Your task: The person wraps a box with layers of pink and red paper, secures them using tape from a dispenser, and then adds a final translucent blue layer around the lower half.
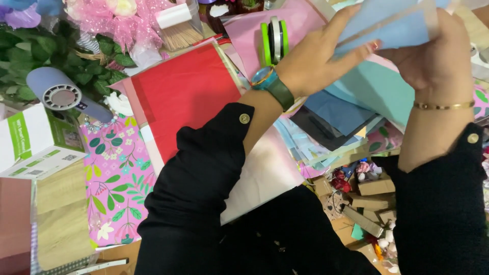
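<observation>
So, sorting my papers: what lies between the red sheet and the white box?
Head view: a pink floral sheet lies between red sheet and white box.

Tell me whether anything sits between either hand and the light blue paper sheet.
Nothing visible does. The left hand and the right hand both already grip the light blue sheet, held up above the stack of coloured papers.

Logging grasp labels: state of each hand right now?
Left hand: closed on the near edge of the light blue paper sheet.
Right hand: closed on the same sheet from the other side.
</observation>
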